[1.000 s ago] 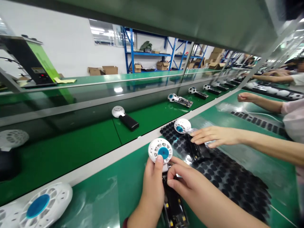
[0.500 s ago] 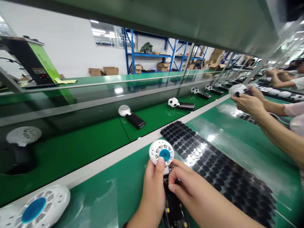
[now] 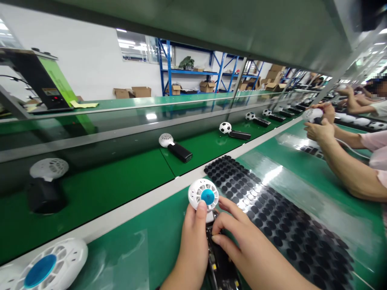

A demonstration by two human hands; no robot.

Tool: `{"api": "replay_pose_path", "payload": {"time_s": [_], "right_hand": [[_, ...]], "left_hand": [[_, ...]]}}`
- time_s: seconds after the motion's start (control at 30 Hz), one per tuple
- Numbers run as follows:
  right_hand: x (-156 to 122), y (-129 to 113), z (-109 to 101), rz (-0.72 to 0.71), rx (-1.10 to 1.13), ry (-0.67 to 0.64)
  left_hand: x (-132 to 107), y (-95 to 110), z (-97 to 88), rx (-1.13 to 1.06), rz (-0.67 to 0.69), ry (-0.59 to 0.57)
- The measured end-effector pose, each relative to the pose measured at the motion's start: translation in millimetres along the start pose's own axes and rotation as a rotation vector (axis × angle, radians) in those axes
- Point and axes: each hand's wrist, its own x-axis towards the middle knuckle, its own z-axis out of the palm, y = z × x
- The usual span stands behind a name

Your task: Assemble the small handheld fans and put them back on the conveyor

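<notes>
Green benchtop [image 3: 169, 211] spreads around my work, with a long conveyor belt [image 3: 115, 189] beyond its pale edge. On the belt lie a fan with a black handle [image 3: 179, 152], a football-patterned fan [image 3: 225, 128] and more further off. To my right, a sheet of black discs [image 3: 272, 215] crowds up near my forearm; past it, a co-worker's hands [image 3: 323, 131] hold another white piece. My left hand [image 3: 194, 239] grips the white fan [image 3: 196, 192] above the bench, thumb at its blue centre. My right hand [image 3: 242, 233] is bent in at the top of the open, dark handle [image 3: 222, 262]; I cannot tell whether its fingertips pinch anything. My hands cover the neck, and the handle runs out of view below. Another blue-centred fan [image 3: 40, 272] is cut off at lower left.
</notes>
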Motion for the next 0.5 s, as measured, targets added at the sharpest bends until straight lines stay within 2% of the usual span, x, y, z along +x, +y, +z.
{"api": "replay_pose_path", "payload": {"time_s": [0.13, 0.23, 0.33, 0.4, 0.5], "right_hand": [[0.2, 13.9, 6.0, 0.111, 0.300, 0.073], [-2.5, 22.8, 8.0, 0.109, 0.530, -0.054], [-5.9, 26.4, 9.1, 0.075, 0.579, -0.148], [-6.7, 25.9, 9.6, 0.068, 0.635, -0.186], [-5.7, 23.7, 9.8, 0.036, 0.779, -0.173]], "left_hand": [[0.6, -2.6, -1.3, -0.095, -0.027, -0.043], [0.8, -4.0, -2.1, -0.169, -0.056, -0.033], [1.8, -4.7, -2.4, -0.169, -0.017, 0.012], [2.0, -5.5, -2.3, -0.113, 0.049, 0.022], [0.2, -7.4, -2.2, -0.049, 0.071, -0.052]]}}
